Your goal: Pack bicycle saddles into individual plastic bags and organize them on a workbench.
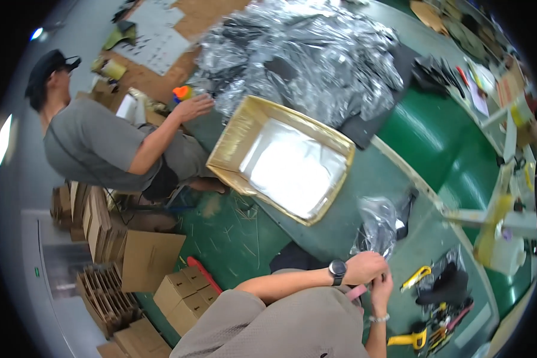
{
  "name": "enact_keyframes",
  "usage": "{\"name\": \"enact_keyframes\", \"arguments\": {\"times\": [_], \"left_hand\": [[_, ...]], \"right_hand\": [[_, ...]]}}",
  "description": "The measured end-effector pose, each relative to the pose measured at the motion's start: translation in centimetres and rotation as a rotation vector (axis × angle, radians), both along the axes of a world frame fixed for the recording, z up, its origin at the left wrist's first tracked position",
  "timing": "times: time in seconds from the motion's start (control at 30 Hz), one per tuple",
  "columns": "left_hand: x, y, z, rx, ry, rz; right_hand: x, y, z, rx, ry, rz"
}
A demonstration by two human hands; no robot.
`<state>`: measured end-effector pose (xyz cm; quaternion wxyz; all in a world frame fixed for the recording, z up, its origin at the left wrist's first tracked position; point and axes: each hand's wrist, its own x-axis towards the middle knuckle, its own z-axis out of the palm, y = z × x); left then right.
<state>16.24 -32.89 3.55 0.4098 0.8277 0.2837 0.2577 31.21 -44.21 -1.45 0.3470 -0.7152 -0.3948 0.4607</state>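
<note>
My left hand (pixel 365 268), with a dark watch on its wrist, and my right hand (pixel 380 285), with a beaded bracelet, meet close to my body at the table's near edge. Both are closed at the lower end of a clear plastic bag (pixel 378 218). Something black lies in or behind the bag; a dark piece (pixel 406 213) sticks out at its upper right. Beneath my hands a small pink piece (pixel 356 292) shows, its kind unclear. Beyond them stands an open cardboard box (pixel 333 210) taped along its rim, with shiny silvery plastic inside.
A large heap of plastic-wrapped dark items (pixel 304 53) covers the far table. At right lie a yellow cutter (pixel 416 277), a yellow-handled tool (pixel 409 340) and black pieces (pixel 444 286). Left, a co-worker (pixel 95 134) reaches toward the heap. Cartons (pixel 185 295) stand on the floor.
</note>
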Motion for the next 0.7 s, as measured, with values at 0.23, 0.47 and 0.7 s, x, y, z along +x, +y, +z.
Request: {"name": "enact_keyframes", "arguments": {"times": [0.23, 0.47, 0.7], "left_hand": [[-7.0, 0.5, 1.3, -0.184, -0.053, 0.439], [-7.4, -2.0, 6.5, -0.683, -0.223, 0.147], [-12.5, -1.3, 5.5, -0.947, -0.361, 0.436]], "right_hand": [[-4.7, 7.0, 8.7, -0.022, 0.775, -0.626], [-6.6, 10.1, 6.3, -0.137, 0.878, -0.418], [-13.6, 13.1, 10.3, 0.101, 0.543, -0.511]]}}
